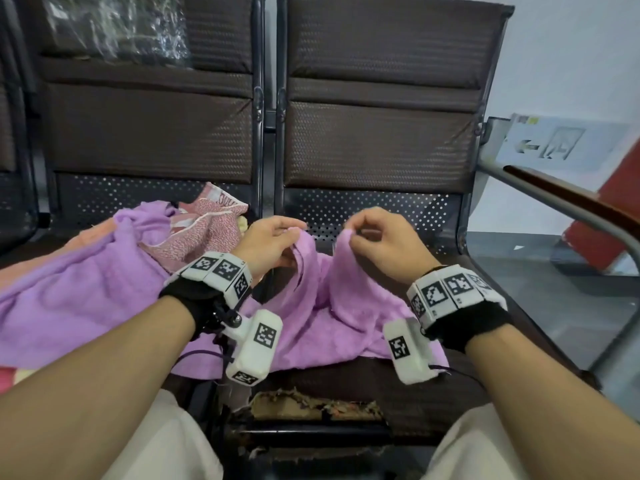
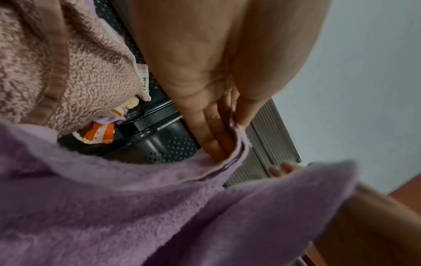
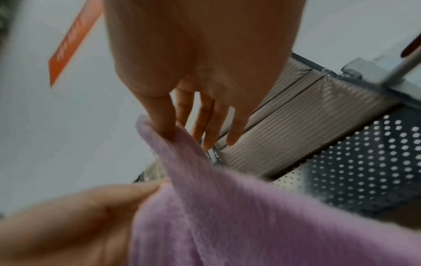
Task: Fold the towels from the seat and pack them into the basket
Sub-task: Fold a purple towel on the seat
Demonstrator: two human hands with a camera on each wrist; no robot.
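A lilac towel (image 1: 311, 317) lies rumpled across two brown bench seats (image 1: 346, 386), its near part lifted. My left hand (image 1: 273, 237) pinches one raised edge of it; in the left wrist view the thumb and fingers (image 2: 214, 136) clamp the hem of the lilac towel (image 2: 159, 207). My right hand (image 1: 374, 233) pinches a second raised corner a short way to the right; in the right wrist view the thumb (image 3: 164, 124) presses the lilac towel (image 3: 227, 216) against a finger. A pink speckled towel (image 1: 207, 230) and an orange one (image 1: 93, 233) sit on the left seat. No basket is in view.
The seat backs (image 1: 377, 140) rise just behind the hands. A metal armrest (image 1: 554, 199) runs along the right side. The front edge of the right seat (image 1: 311, 407) is torn. A plastic-wrapped bundle (image 1: 114, 26) stands on the far left seat back.
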